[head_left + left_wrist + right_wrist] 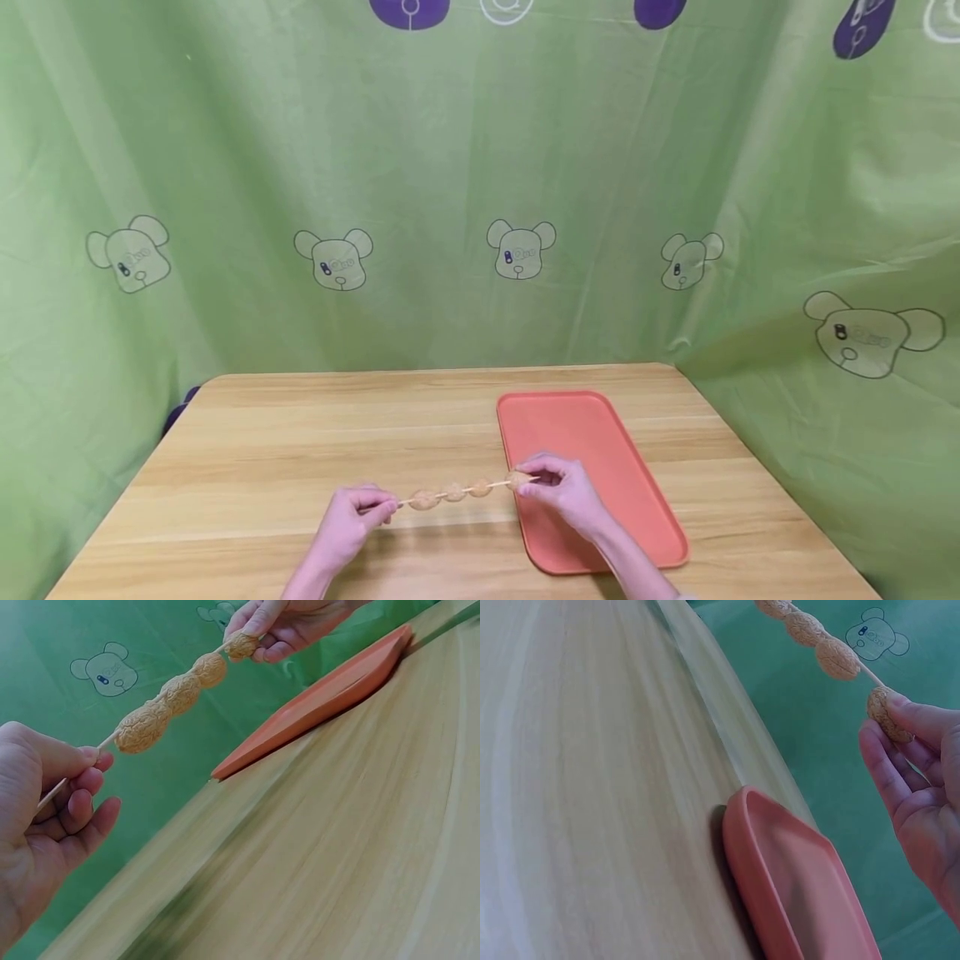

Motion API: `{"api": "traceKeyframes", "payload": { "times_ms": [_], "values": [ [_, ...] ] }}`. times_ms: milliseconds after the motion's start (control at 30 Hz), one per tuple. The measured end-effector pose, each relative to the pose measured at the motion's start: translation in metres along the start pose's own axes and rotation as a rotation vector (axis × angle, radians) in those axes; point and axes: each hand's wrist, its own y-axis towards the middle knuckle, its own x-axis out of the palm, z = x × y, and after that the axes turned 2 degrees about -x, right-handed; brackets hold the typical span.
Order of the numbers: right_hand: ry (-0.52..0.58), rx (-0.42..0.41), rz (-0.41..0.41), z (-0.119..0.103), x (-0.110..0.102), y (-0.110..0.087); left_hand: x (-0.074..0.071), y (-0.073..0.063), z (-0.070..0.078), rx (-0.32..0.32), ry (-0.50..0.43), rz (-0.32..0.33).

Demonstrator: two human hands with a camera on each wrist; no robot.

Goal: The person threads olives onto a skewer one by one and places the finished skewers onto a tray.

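Note:
A thin wooden skewer (109, 740) is held up above the table, slightly tilted, its right end higher in the head view. My left hand (352, 518) pinches its left end between thumb and fingers; a short length sticks out behind the thumb in the left wrist view. Three wrinkled tan balls (180, 695), like fried food balls, are threaded close together along the middle. My right hand (558, 492) pinches a fourth wrinkled ball (886, 714) at the right end, apart from the others by a stretch of bare stick. The skewer's tip shows just past this ball in the head view.
A coral-red rimmed tray (577, 433) lies on the right of the wooden table (315, 433), partly under my right hand and forearm. Green curtains (420, 325) printed with bear heads hang behind the table and at both sides.

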Motion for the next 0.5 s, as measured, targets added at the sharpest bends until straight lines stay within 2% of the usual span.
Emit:
{"api": "traceKeyframes", "payload": {
  "times_ms": [300,500],
  "values": [
    [-0.018,0.018,0.001,-0.0025,0.001,-0.0009,0.0021,0.0017,-0.0031,-0.056,0.011,0.004],
    [-0.008,0.031,-0.002,0.0001,0.0014,-0.0024,0.0025,0.0021,-0.004,-0.056,0.009,0.005]
  ]
}}
